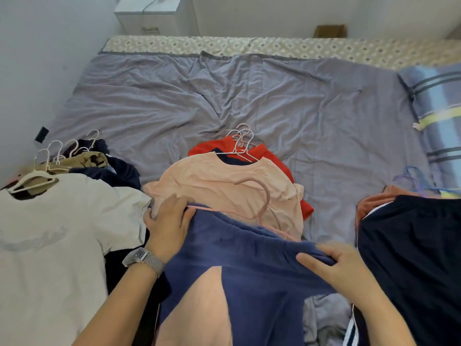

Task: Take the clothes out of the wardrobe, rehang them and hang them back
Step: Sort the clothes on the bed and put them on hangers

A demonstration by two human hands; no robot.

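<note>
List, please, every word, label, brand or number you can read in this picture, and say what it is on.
No text can be read.
White T-shirt: a faint grey print, too blurred to tell if it holds letters.
Watch: its face shows nothing legible.
Pillow: a small tag, too small to read.

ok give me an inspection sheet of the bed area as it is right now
surface: bed with a wrinkled grey sheet
job's things: blue shorts over a pink hanger, lying on a peach shirt above a red shirt; white shirt on a hanger at left; dark shorts at right
clutter: striped pillow
grippers: left hand holds the waistband's left end; right hand pinches its right end
cables: one on the white cabinet
surroundings: white walls, cardboard box behind the bed
</note>
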